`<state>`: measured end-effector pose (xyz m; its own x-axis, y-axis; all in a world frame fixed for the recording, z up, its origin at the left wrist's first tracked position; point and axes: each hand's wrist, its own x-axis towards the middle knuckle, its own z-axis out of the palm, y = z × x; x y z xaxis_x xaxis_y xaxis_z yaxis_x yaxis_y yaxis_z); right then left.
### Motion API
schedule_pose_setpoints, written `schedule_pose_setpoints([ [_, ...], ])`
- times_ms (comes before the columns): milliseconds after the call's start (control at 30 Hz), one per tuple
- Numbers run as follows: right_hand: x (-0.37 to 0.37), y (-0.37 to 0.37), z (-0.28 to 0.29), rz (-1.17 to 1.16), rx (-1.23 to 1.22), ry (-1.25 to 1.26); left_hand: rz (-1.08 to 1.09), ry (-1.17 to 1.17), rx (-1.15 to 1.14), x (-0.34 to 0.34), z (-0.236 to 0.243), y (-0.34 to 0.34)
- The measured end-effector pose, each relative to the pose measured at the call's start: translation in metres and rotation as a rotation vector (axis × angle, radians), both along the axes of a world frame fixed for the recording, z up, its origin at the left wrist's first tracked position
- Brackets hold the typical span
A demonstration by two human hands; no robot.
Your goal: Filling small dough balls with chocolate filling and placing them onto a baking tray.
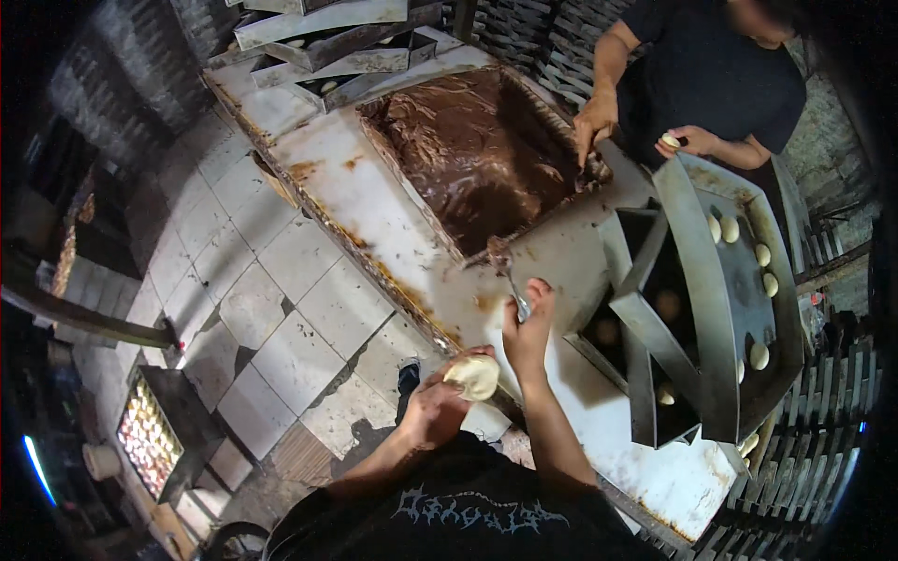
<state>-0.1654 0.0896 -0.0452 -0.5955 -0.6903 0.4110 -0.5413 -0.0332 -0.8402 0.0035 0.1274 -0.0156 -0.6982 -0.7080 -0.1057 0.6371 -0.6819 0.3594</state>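
Seen from above, a person stands at a stained white table [355, 201]. The left hand [438, 407] is cupped, palm up, around a flattened round of pale dough [474, 377], held low near the table edge and close to the body, as if kept level and open like a small bowl. The right hand [527, 327], just above and right of the dough, is closed around a metal spoon [514, 292] whose far end points toward a large shallow tray of brown chocolate paste [482, 150] farther up the table, within easy reach. To the right, metal baking trays [711, 309] are stacked crosswise, so the pale dough balls [730, 229] on them are not crushed. Across the table, a co-worker's hand [687, 141] holds another dough ball, and the other hand [595, 122] rests at the paste tray's edge.
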Motion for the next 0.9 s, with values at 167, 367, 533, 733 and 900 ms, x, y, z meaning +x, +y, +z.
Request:
schedule_pose_setpoints([
  [167, 0.011, -0.031, -0.029, -0.118, 0.25, 0.274, 0.071, -0.541, -0.335, 0.027, -0.068, -0.056],
  [367, 0.048, -0.082, 0.046, 0.121, 0.484, 0.549, -0.058, -0.458, -0.209, -0.004, -0.036, -0.076],
  [533, -0.033, -0.172, 0.05, -0.057, 0.96, 1.123, -0.184, -0.326, -0.283, 0.026, 0.007, -0.135],
  [733, 0.005, -0.154, 0.072, 0.326, 1.272, 0.967, 0.013, -0.448, -0.139, 0.05, -0.029, -0.146],
  [900, 0.011, -0.11, 0.112, 0.4, 0.742, 0.426, 0.043, -0.161, 0.257, 0.038, -0.025, -0.169],
])
